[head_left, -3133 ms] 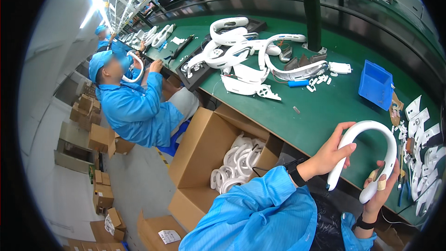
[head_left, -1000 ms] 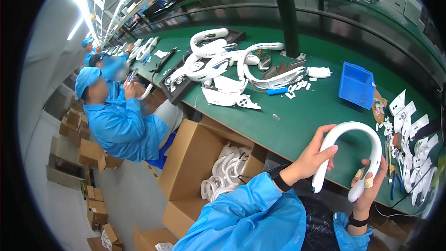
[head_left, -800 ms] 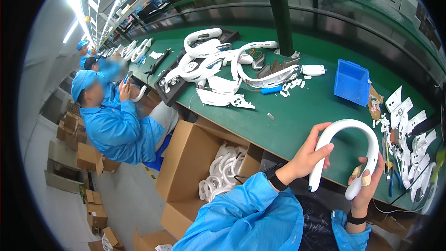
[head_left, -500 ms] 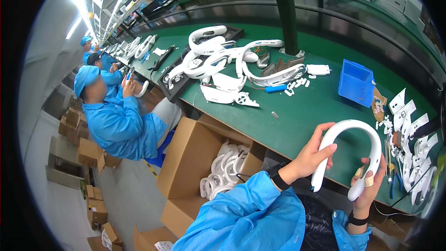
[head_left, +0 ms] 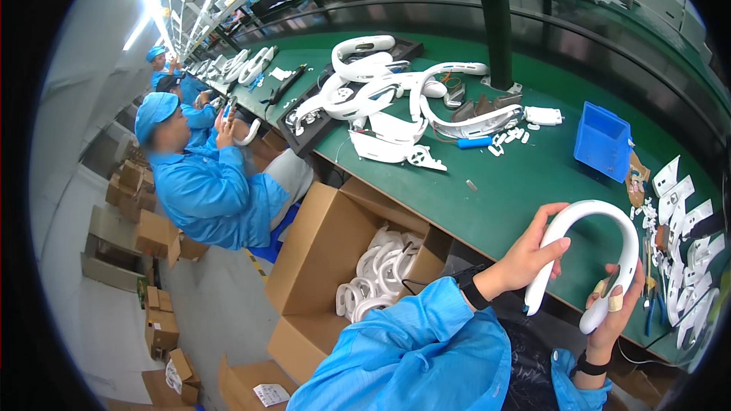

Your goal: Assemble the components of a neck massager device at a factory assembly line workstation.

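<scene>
Between my hands is a white U-shaped neckband device [head_left: 601, 211], its curve pointing away from me over the bench edge. My left hand [head_left: 530, 257] closes round its left arm, thumb on top. The other arm, which ends in a rounded tip, is gripped by my right hand [head_left: 620, 306], with tan tape or bandage on its fingers. Beyond them stands a blue plastic bin [head_left: 602, 142]. Right of my right hand lie many white plastic shell pieces [head_left: 676, 217] and pliers with blue handles [head_left: 655, 312].
An open cardboard box [head_left: 304, 255] of white neckbands [head_left: 378, 266] stands left of my arm. On the green bench [head_left: 426, 202] sits a pile of white neckband parts [head_left: 365, 95], near a dark post [head_left: 495, 23]. A co-worker in blue [head_left: 202, 190] sits further left.
The whole scene has shifted slightly right in the view. Both hands keep hold of the neckband, which looks nearly the same in its pose.
</scene>
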### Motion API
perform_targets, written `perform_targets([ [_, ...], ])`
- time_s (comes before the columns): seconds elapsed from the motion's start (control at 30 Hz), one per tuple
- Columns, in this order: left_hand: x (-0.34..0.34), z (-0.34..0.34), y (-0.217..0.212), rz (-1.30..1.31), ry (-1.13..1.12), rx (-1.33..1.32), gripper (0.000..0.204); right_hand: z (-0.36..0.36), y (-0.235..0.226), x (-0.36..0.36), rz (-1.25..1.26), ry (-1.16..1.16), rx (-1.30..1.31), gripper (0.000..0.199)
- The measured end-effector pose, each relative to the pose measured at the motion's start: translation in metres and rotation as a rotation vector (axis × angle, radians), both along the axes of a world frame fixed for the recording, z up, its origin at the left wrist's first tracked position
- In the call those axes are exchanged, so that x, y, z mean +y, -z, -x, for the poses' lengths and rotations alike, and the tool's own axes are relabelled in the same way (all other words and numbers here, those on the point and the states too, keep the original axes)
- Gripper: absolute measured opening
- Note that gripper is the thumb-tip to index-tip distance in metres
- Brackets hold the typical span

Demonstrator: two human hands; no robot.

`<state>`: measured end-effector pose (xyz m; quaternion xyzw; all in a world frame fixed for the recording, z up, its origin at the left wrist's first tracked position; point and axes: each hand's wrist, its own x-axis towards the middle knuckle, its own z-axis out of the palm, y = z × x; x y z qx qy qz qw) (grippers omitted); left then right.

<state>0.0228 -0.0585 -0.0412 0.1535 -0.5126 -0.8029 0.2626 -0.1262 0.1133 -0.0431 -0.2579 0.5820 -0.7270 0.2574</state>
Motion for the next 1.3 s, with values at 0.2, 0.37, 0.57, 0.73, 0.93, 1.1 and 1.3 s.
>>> perform_targets([
  [0.2,0.001,0.004,0.000,-0.024,0.023,0.009,0.059,0.001,0.000,0.000,-0.001,0.033,0.007,0.069],
  [0.37,0.001,0.002,-0.001,-0.019,0.019,-0.015,0.059,0.001,0.001,0.001,0.000,0.002,0.008,0.070],
  [0.57,0.000,0.000,0.001,-0.018,0.012,-0.016,0.059,-0.002,-0.002,-0.001,-0.013,0.024,-0.003,0.070],
  [0.73,-0.001,0.001,0.002,0.005,-0.020,-0.011,0.059,-0.001,-0.002,-0.002,0.014,0.009,-0.004,0.067],
  [0.93,-0.004,0.000,-0.002,-0.035,0.013,0.008,0.060,0.001,-0.001,-0.005,-0.011,0.018,-0.029,0.066],
  [1.1,0.001,0.001,0.002,-0.024,0.008,0.000,0.059,0.003,0.004,0.002,-0.021,-0.018,-0.005,0.067],
  [1.3,0.007,0.013,0.011,-0.069,0.044,0.033,0.061,0.003,0.001,0.014,-0.013,0.076,-0.003,0.068],
])
